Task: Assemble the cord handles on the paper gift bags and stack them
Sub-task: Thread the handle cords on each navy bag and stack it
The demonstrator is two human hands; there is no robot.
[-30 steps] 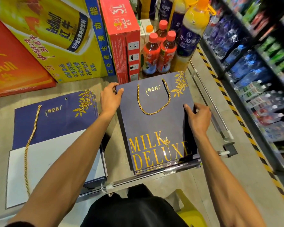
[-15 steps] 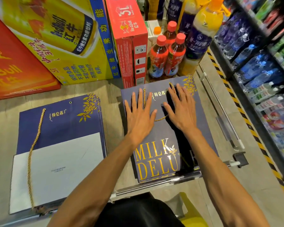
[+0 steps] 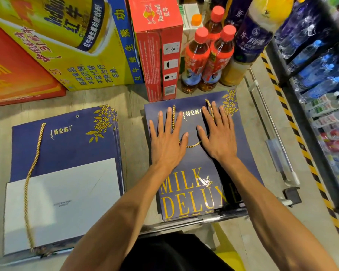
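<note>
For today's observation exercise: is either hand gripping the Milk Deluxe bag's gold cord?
No, the left hand and right hand both lie flat, fingers straight, on the bag over its gold cord.

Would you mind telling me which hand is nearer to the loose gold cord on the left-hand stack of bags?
Left. The left hand lies flat on the right-hand bag, right of the loose gold cord; the right hand lies beside it, farther right.
</note>
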